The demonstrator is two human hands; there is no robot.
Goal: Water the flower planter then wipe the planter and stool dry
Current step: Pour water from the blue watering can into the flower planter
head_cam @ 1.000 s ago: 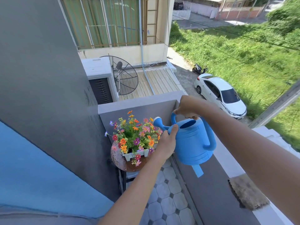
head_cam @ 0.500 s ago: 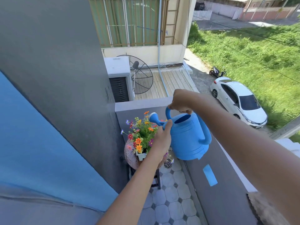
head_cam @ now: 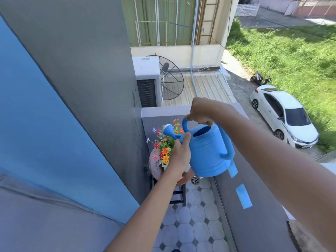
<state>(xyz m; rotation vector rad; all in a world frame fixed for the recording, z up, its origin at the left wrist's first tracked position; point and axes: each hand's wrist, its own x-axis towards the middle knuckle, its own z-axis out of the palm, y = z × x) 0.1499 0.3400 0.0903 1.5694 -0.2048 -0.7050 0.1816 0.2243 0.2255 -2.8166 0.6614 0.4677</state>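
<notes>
Head view: watering can (head_cam: pixel 209 151) btwn both hands, over planter (head_cam: pixel 164 150).

We see a smooth, matt plastic watering can (head_cam: pixel 209 151) above a glossy mottled stool top (head_cam: pixel 154 163), itself above smooth floor tiles (head_cam: pixel 196 231).

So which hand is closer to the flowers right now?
Left. The left hand holds the watering can's spout base, directly in front of the flowers. The right hand grips the top handle, higher and further right.
</notes>
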